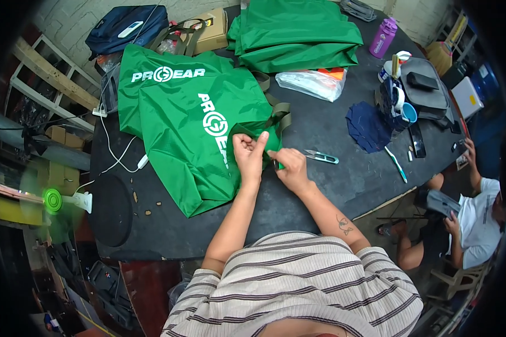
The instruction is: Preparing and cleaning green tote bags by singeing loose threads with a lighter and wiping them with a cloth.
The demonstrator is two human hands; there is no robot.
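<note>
A large green fabric bag [177, 132] with white printing lies across the table, its right end bunched up. My left hand [249, 157] is closed on the bag's edge, thumb pointing up. Close beside it, my right hand [292, 168] has its fingers pinched together at the same edge; a small dark bit shows under them, too hidden to name. An olive webbing strap [281, 114] sticks out of the bag just beyond my hands. Thread snips [322, 156] with a pale green handle lie on the table right of my right hand.
More green bags [298, 36] are piled at the back, by clear plastic packaging [315, 84]. Rightward are a purple bottle [383, 38], dark blue cloth [369, 127], a toothbrush [397, 164] and a grey bag [427, 90]. A fan [53, 200] spins at left; another person [478, 219] sits at right.
</note>
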